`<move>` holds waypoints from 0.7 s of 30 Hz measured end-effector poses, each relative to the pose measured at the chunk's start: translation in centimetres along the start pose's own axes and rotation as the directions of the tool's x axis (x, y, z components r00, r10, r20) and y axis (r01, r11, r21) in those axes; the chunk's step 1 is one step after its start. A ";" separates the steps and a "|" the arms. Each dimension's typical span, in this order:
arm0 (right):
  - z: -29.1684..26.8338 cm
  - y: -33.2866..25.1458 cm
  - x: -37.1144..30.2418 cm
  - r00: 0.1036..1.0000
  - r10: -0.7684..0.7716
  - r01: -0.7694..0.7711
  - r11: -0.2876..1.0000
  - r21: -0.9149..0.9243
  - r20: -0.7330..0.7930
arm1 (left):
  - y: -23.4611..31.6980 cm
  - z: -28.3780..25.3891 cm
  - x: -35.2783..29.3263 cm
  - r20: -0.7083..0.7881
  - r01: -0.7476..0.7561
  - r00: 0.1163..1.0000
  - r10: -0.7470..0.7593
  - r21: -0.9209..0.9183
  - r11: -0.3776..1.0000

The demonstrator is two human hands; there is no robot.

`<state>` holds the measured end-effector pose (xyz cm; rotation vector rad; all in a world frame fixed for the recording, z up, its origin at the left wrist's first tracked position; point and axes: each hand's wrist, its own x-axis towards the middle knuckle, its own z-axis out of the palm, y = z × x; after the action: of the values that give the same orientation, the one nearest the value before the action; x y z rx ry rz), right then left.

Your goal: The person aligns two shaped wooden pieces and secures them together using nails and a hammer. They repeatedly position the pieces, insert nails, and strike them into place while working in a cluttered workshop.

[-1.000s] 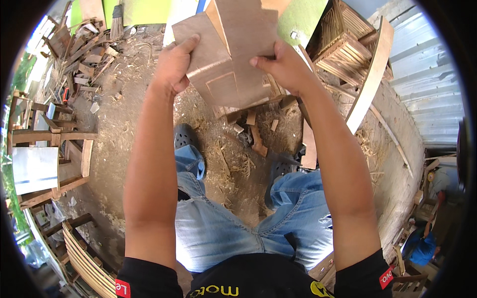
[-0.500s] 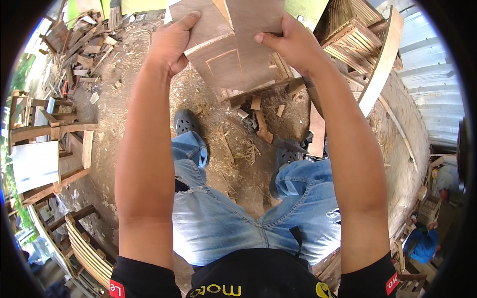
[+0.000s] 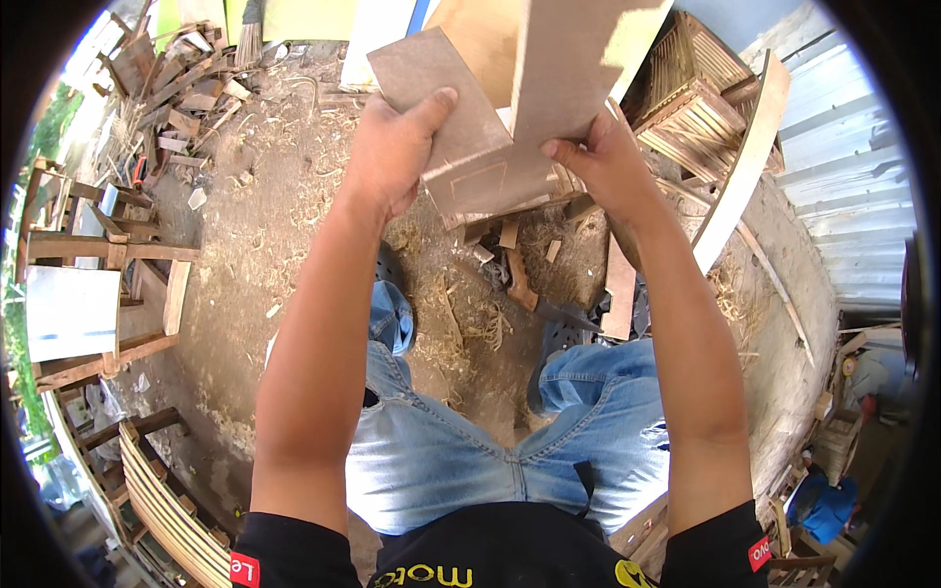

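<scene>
While on brd (image 3: 441, 78) edges, L/R hands (image 3: 394, 147) (image 3: 610, 162) apart

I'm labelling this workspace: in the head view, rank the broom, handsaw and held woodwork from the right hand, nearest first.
1. Held woodwork: touching the right hand.
2. Handsaw: on the floor, below.
3. Broom: far upper left.

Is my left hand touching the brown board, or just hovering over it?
Touching. The head view shows the left hand at the brown board's edge, its thumb lying across the upper face.
</scene>
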<state>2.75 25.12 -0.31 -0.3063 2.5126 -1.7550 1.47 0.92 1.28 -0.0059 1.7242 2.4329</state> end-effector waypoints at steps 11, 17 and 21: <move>0.0 0.1 -1.1 0.999 -0.017 0.018 0.999 0.051 -0.028 | -1.3 0.1 -0.3 -0.052 -0.062 0.997 0.063 0.034 0.998; -0.1 0.5 -0.9 1.000 0.000 0.001 0.997 0.076 -0.020 | -1.1 0.5 -0.5 -0.089 -0.056 0.995 0.053 -0.031 0.998; -0.1 0.5 -0.8 1.000 -0.012 0.013 0.995 0.101 -0.014 | -1.0 0.4 -0.3 -0.061 -0.047 0.997 0.043 -0.067 0.997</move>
<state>3.44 25.47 -0.77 -0.3063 2.4251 -1.8868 1.89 1.53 0.49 -0.0483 1.6817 2.5482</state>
